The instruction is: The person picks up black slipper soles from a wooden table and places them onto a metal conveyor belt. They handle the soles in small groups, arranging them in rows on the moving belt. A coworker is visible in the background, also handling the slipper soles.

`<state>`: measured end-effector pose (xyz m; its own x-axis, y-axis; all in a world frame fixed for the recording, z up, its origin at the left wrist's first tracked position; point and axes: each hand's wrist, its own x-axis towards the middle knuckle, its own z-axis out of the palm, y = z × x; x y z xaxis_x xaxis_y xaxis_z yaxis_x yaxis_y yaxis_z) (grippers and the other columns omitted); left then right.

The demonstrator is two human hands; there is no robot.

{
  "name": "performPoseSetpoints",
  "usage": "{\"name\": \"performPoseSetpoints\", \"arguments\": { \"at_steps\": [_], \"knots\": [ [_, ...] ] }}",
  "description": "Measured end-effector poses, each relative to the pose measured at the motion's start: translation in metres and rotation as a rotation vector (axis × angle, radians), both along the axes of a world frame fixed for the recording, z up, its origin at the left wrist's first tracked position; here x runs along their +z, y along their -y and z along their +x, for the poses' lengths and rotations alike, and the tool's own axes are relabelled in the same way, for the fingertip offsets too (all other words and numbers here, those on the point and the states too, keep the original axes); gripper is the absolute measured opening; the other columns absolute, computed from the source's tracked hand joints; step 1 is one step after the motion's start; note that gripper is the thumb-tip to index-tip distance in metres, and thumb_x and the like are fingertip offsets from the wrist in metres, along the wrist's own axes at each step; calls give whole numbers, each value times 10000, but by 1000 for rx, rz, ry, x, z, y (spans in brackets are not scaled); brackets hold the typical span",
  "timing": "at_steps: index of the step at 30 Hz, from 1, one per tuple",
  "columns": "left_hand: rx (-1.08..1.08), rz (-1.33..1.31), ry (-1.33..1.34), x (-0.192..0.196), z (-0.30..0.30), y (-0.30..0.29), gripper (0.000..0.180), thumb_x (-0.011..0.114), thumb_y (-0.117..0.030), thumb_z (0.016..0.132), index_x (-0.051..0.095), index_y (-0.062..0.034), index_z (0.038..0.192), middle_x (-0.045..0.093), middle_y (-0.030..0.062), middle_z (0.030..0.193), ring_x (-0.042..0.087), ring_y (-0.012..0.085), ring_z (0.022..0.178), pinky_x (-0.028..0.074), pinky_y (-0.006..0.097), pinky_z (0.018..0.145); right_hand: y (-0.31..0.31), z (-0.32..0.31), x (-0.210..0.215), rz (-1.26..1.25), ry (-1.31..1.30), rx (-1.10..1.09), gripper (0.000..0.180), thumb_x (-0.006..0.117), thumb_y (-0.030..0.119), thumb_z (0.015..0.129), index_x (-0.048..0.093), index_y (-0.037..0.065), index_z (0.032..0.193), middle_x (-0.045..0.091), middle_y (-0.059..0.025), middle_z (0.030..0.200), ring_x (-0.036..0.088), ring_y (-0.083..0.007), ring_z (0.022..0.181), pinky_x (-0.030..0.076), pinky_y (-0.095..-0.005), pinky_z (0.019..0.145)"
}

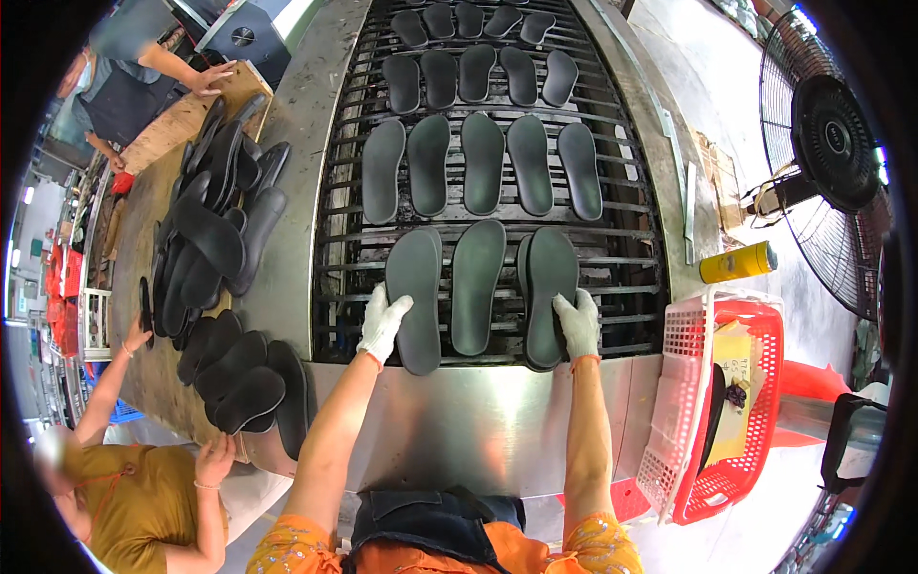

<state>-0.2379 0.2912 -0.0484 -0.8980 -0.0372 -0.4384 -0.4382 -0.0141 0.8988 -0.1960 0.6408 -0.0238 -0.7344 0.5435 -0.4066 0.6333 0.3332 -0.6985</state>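
White cloth gloves [377, 333] cover both hands. The left hand [383, 321] closes on the outer edge of the left insoles [415, 301], thumb uppermost; the right hand [579, 326] closes likewise on the right insoles [553, 287]. Fingertips underneath are hidden. Each dark stack, apparently two deep, lies at the near end of a barred rack [626, 289], its lower end reaching the metal front [488, 411]. A middle insole [478, 287] lies between, untouched.

Handling, as judged: light, bendable, hardly fragile; stacked layers may slip, so both are best pinched together at mid-length along the long edges. No lettering is legible on them.

Beyond: rows of five insoles [483, 165]. Left: a wooden surface [158, 392] bearing heaped insoles [210, 234]; a co-worker's hand [215, 459] is at the nearer heap [239, 373]. Right: a yellow bottle [738, 262] with dark print; a red basket [768, 421] holding yellow paper [734, 359] with handwritten marks; a fan [837, 143] with a small hub emblem.
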Motion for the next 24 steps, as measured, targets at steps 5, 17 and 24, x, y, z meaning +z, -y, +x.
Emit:
{"name": "performPoseSetpoints", "arguments": {
  "at_steps": [5, 17, 24],
  "knots": [
    [61, -202, -19, -2, -3, -9, 454, 712, -89, 878, 566, 21, 1293, 703, 126, 1121, 664, 188, 967, 536, 336, 888, 49, -7, 62, 365, 224, 171, 978, 828, 448, 718, 366, 96, 1505, 505, -259, 1379, 564, -431, 1239, 512, -493, 995],
    [265, -233, -91, -22, -16, 37, 195, 681, -182, 868, 626, 5, 866, 603, 14, 769, 514, 106, 695, 434, 313, 635, 8, -13, 32, 467, 142, 19, 904, 775, 340, 698, 421, 115, 1499, 510, -234, 1392, 565, -416, 1246, 485, -486, 1036],
    [237, -625, -138, -15, -37, 79, 334, 694, -220, 879, 636, 30, 1094, 706, 132, 970, 643, 214, 864, 515, 386, 792, -26, -10, 8, 542, 181, 76, 879, 787, 276, 691, 433, 110, 1479, 507, -216, 1406, 557, -420, 1258, 490, -496, 1035]
  ]
}}
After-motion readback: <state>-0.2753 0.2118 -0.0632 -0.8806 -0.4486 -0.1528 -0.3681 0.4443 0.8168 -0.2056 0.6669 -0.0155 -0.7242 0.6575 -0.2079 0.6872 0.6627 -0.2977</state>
